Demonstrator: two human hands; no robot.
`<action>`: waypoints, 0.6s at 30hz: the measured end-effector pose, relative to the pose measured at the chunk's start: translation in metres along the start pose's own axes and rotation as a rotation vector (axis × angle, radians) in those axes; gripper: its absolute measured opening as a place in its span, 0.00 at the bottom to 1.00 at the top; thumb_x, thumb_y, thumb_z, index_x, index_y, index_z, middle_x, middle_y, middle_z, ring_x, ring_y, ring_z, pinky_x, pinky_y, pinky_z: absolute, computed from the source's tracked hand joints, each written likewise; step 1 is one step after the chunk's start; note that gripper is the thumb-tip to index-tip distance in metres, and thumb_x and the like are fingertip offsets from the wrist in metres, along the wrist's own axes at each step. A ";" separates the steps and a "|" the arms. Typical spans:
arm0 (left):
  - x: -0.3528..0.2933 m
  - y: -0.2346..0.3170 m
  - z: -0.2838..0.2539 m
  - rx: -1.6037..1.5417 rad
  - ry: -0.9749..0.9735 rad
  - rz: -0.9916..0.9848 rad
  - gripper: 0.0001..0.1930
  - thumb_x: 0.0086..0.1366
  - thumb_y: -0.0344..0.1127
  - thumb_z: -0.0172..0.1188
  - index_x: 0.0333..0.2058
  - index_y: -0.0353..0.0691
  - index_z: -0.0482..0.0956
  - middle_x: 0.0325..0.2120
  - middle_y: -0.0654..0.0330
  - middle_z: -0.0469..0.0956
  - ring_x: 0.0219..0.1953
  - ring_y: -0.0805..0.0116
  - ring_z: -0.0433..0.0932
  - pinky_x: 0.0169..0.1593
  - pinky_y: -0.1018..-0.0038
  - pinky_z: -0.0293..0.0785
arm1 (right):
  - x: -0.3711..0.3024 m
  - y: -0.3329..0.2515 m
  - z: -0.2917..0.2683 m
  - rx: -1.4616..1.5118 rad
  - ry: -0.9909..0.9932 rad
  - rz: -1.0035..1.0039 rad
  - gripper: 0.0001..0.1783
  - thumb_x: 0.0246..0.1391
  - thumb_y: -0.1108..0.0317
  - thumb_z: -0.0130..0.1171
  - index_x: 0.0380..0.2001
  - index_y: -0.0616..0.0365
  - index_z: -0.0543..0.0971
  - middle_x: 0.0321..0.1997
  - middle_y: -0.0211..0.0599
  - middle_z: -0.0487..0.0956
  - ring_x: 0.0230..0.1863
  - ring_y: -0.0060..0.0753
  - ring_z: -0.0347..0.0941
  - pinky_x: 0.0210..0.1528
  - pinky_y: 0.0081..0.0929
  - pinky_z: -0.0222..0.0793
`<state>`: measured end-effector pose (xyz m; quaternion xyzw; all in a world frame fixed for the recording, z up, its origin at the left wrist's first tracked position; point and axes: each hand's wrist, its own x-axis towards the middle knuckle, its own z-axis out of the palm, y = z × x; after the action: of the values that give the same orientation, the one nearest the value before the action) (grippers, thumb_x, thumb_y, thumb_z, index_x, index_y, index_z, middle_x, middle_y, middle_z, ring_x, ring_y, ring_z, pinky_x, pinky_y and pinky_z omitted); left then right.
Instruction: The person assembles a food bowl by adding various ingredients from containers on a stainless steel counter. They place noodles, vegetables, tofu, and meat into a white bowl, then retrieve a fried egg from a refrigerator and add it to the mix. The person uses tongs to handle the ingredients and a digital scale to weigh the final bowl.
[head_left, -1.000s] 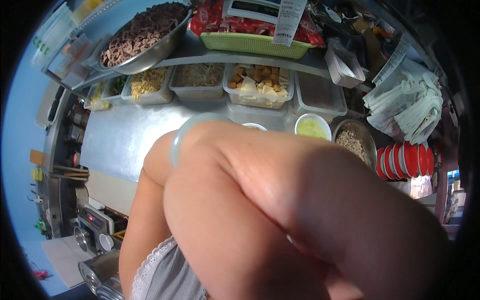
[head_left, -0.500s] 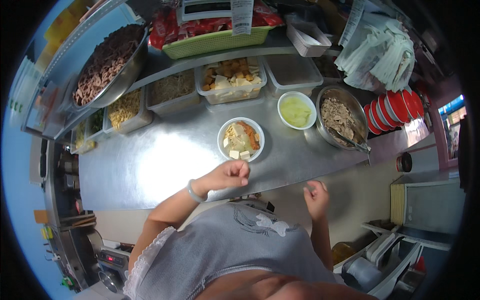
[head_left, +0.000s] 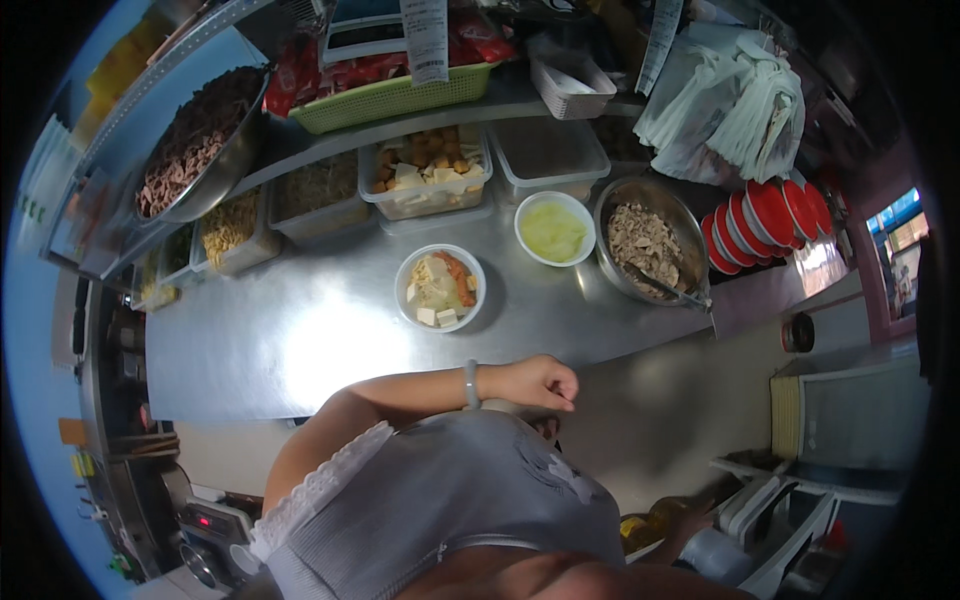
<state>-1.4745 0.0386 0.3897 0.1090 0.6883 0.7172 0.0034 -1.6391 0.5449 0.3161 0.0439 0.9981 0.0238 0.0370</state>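
Note:
My left hand (head_left: 542,383), with a pale bangle at the wrist, is a loose fist in front of the steel counter (head_left: 230,350); nothing shows in it. Beyond it stands a round white tub (head_left: 403,305) holding pale tofu cubes, a reddish-orange strip and other pale food. My right arm (head_left: 690,525) reaches down at lower right beside a white rack and a pale rounded container (head_left: 718,548); the fingers there cannot be made out. Right of the tub sit a white bowl of pale green slices (head_left: 552,230) and a steel bowl of sliced meat (head_left: 648,240) with a utensil.
Clear bins (head_left: 425,200) of food line the counter's back. Above, a shelf carries a green basket (head_left: 390,100) with red packets and a large metal bowl of meat (head_left: 200,150). Plastic bags (head_left: 740,100) hang at upper right, over red-and-white stacked lids (head_left: 755,230).
My left hand has moved right and nearer my body, away from the tub. My right hand has dropped from the counter's edge toward the lower right. The view has shifted slightly.

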 end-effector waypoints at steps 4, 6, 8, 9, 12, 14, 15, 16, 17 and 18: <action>0.084 -0.004 0.039 0.211 -0.188 -0.007 0.13 0.58 0.33 0.56 0.42 0.40 0.74 0.28 0.65 0.76 0.26 0.79 0.69 0.30 0.78 0.66 | 0.014 0.082 0.025 0.042 0.014 0.023 0.52 0.39 0.54 0.65 0.62 0.56 0.49 0.62 0.50 0.54 0.62 0.51 0.50 0.59 0.45 0.49; 0.135 -0.027 0.067 0.207 -0.266 0.023 0.13 0.58 0.34 0.56 0.42 0.40 0.74 0.28 0.65 0.76 0.27 0.78 0.69 0.31 0.78 0.66 | 0.043 0.102 0.020 0.133 0.061 0.127 0.33 0.44 0.54 0.62 0.49 0.60 0.65 0.45 0.50 0.69 0.46 0.43 0.65 0.48 0.39 0.62; 0.196 -0.041 0.107 0.140 -0.351 0.063 0.13 0.58 0.35 0.56 0.42 0.40 0.74 0.28 0.65 0.75 0.28 0.78 0.69 0.32 0.78 0.66 | 0.084 0.210 0.058 0.340 0.020 0.262 0.23 0.46 0.55 0.61 0.38 0.62 0.72 0.32 0.46 0.73 0.35 0.37 0.69 0.40 0.35 0.66; 0.220 -0.049 0.124 0.103 -0.364 0.058 0.13 0.58 0.35 0.56 0.42 0.40 0.74 0.29 0.64 0.75 0.29 0.78 0.70 0.32 0.78 0.66 | 0.086 0.214 0.056 0.476 -0.014 0.263 0.25 0.46 0.56 0.59 0.43 0.62 0.70 0.41 0.47 0.72 0.43 0.39 0.67 0.49 0.38 0.59; 0.271 -0.062 0.179 0.003 -0.493 0.043 0.12 0.60 0.33 0.55 0.43 0.40 0.73 0.35 0.64 0.74 0.35 0.76 0.71 0.37 0.77 0.68 | 0.082 0.175 0.033 0.604 0.434 0.091 0.20 0.47 0.64 0.56 0.43 0.62 0.71 0.41 0.44 0.74 0.42 0.38 0.70 0.47 0.34 0.65; 0.293 -0.075 0.193 -0.078 -0.455 -0.044 0.12 0.60 0.31 0.55 0.43 0.39 0.74 0.39 0.61 0.73 0.39 0.76 0.71 0.42 0.77 0.68 | 0.117 0.151 0.016 0.621 0.502 -0.100 0.29 0.41 0.70 0.57 0.51 0.58 0.67 0.50 0.45 0.68 0.51 0.43 0.64 0.54 0.35 0.59; 0.308 -0.082 0.193 0.016 -0.453 -0.073 0.12 0.60 0.30 0.55 0.43 0.39 0.74 0.37 0.62 0.73 0.37 0.77 0.71 0.40 0.79 0.69 | 0.128 0.115 -0.028 0.618 0.312 -0.094 0.35 0.39 0.72 0.56 0.56 0.57 0.62 0.58 0.47 0.62 0.60 0.47 0.55 0.61 0.36 0.51; 0.326 -0.072 0.202 0.143 -0.459 -0.080 0.12 0.60 0.28 0.54 0.43 0.39 0.73 0.35 0.63 0.73 0.34 0.79 0.71 0.37 0.81 0.70 | 0.145 0.117 -0.028 0.516 0.380 -0.018 0.37 0.38 0.71 0.57 0.57 0.56 0.60 0.59 0.47 0.60 0.62 0.48 0.52 0.63 0.36 0.47; 0.339 -0.077 0.204 0.180 -0.456 -0.078 0.11 0.60 0.28 0.54 0.43 0.38 0.73 0.34 0.64 0.72 0.32 0.80 0.71 0.35 0.82 0.69 | 0.156 0.096 -0.057 0.566 0.414 -0.066 0.38 0.36 0.70 0.61 0.55 0.53 0.63 0.58 0.48 0.62 0.61 0.45 0.54 0.62 0.36 0.49; 0.355 -0.084 0.209 0.212 -0.448 -0.064 0.11 0.60 0.28 0.54 0.42 0.38 0.73 0.32 0.65 0.72 0.30 0.81 0.70 0.34 0.83 0.69 | 0.173 0.096 -0.068 0.562 0.476 -0.100 0.26 0.39 0.69 0.60 0.47 0.55 0.70 0.52 0.45 0.67 0.56 0.42 0.60 0.56 0.37 0.57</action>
<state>-1.8001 0.3042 0.3669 0.2430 0.7448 0.5986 0.1670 -1.8081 0.6526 0.3767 -0.0032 0.9472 -0.2433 -0.2087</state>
